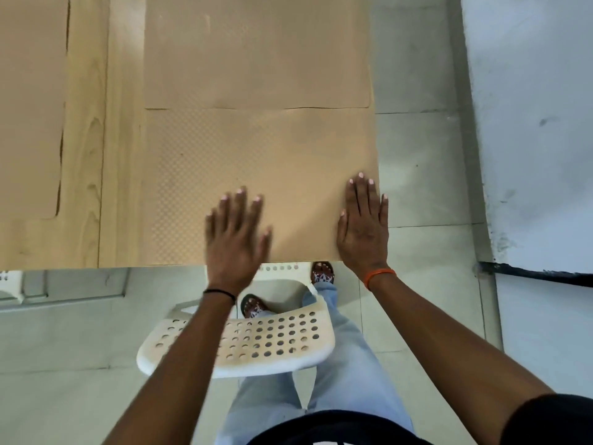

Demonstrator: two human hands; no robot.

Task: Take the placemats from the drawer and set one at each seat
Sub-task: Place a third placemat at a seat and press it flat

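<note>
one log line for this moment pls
step: smoothing near placemat | left hand flat, blurred | right hand flat at its right edge | two more mats down | chair below

Left hand (236,239) and right hand (364,224) flat, fingers spread.

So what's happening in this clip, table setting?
Yes. A person stands behind a white perforated chair with both hands flat on a tan placemat at the table's near right corner. The right hand rests along its right edge; the left hand looks blurred. Two more placemats, one beyond and one at left, already lie on the wooden table.
</note>
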